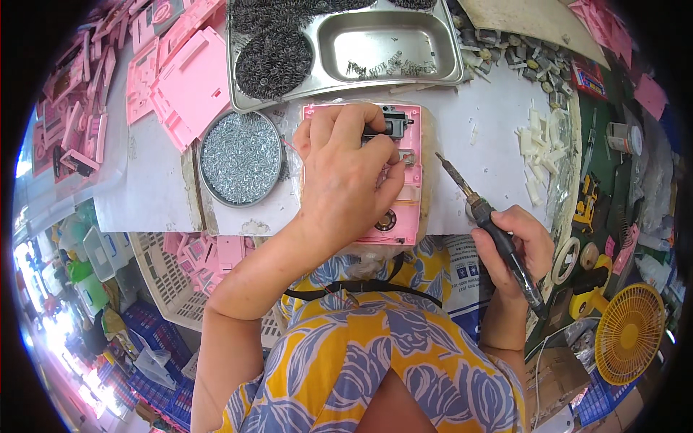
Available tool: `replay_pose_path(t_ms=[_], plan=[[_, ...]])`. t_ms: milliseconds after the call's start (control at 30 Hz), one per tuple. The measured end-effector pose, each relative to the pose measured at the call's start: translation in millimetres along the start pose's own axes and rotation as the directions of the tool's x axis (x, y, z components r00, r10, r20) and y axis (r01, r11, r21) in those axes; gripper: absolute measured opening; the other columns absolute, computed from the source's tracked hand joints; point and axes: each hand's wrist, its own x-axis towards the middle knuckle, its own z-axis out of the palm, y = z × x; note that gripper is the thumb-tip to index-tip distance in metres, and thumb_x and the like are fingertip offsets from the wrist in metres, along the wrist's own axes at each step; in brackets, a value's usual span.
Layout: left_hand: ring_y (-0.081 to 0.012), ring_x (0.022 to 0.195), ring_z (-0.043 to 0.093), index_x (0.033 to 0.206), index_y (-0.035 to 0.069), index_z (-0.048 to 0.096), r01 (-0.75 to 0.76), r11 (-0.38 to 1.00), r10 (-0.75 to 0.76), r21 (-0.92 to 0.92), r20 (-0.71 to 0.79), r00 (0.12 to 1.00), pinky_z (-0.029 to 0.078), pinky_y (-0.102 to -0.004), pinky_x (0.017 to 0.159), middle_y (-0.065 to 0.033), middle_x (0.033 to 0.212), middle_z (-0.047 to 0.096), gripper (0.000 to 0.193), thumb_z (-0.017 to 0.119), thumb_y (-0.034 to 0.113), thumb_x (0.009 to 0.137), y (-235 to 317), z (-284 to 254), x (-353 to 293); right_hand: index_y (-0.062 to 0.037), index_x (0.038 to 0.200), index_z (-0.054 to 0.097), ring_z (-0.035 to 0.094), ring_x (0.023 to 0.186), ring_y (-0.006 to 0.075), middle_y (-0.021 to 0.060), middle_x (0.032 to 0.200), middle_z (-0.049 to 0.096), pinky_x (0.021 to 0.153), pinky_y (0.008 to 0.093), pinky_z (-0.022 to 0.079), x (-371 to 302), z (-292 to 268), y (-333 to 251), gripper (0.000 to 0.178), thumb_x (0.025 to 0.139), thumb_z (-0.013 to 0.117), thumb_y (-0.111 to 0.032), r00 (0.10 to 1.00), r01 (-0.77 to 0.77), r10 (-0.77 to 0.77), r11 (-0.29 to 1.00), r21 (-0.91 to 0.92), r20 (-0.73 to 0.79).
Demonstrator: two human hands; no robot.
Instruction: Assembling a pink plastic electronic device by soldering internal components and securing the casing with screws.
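A pink plastic casing [409, 209] lies open side up on a plastic-wrapped pad at the table's front edge. My left hand [346, 162] bends over it from the left, fingers curled down among the parts inside. What its fingertips pinch is hidden under the hand. Beside them show a grey and black mechanism [395, 125], a small metal piece [408, 157] and a dark round part [388, 220]. A thin red wire sticks out left of the hand. To the right of the casing, my right hand [523, 245] grips a black-handled soldering iron [498, 234], its tip pointing up-left, apart from the casing.
Behind the casing stands a metal tray [317, 36] of dark springs. A round dish [242, 159] of small screws sits left. Pink panels [191, 90] pile at far left; white plastic pieces [538, 148] and small motors lie right. A yellow fan [629, 333] stands lower right.
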Motion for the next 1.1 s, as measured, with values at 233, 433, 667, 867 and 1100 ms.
replay_pose_path(t_ms=[233,433,667,867,1100], plan=[[-0.0292,0.102,0.051,0.075,0.013,0.069,0.003,1.000,-0.003,0.001,0.009,1.000,0.034,-0.0427,0.089,-0.0037,0.104,0.058,0.013,0.081,0.015,0.069,0,-1,1,-0.0020,0.106,0.063,0.054,0.052,0.0156,0.0074,0.065,0.060,0.047,0.0268,0.038,1,-2,2,0.040,0.075,0.087,-0.001,1.000,0.008,-0.009,1.000,-0.004,-0.016],[-0.0294,0.102,0.051,0.076,0.013,0.069,-0.002,1.000,0.002,0.005,0.004,1.000,0.033,-0.0432,0.088,-0.0035,0.104,0.058,0.013,0.080,0.015,0.069,0,-1,0,-0.0020,0.106,0.063,0.053,0.051,0.0148,0.0073,0.066,0.060,0.047,0.0263,0.037,1,-3,1,0.039,0.075,0.087,-0.001,1.000,0.000,-0.001,1.000,-0.021,-0.015],[-0.0294,0.103,0.051,0.076,0.014,0.069,-0.013,1.000,0.013,0.017,0.000,1.000,0.033,-0.0432,0.088,-0.0036,0.105,0.058,0.014,0.081,0.017,0.068,0,0,0,-0.0022,0.106,0.064,0.050,0.050,0.0135,0.0066,0.065,0.059,0.047,0.0260,0.035,2,-6,-1,0.039,0.074,0.087,0.000,1.000,-0.001,0.001,0.999,-0.044,-0.010],[-0.0307,0.104,0.052,0.096,0.012,0.068,-0.018,0.993,0.022,-0.117,0.037,0.999,0.034,-0.0481,0.093,-0.0052,0.107,0.058,0.040,0.087,0.029,0.066,-8,-25,0,-0.0017,0.105,0.064,0.051,0.051,0.0136,0.0066,0.066,0.059,0.047,0.0252,0.035,3,-6,-4,0.038,0.075,0.086,0.001,1.000,-0.022,0.021,0.999,-0.038,-0.011],[-0.0250,0.098,0.060,0.097,0.009,0.068,-0.257,0.951,0.128,0.175,0.533,0.837,0.046,-0.0382,0.088,-0.0061,0.096,0.064,0.025,0.080,0.023,0.079,-57,-85,-1,0.0019,0.107,0.063,0.060,0.062,0.0156,0.0098,0.073,0.063,0.057,0.0248,0.043,6,-2,-1,0.036,0.077,0.082,0.006,0.998,-0.010,0.011,1.000,0.021,-0.058]])
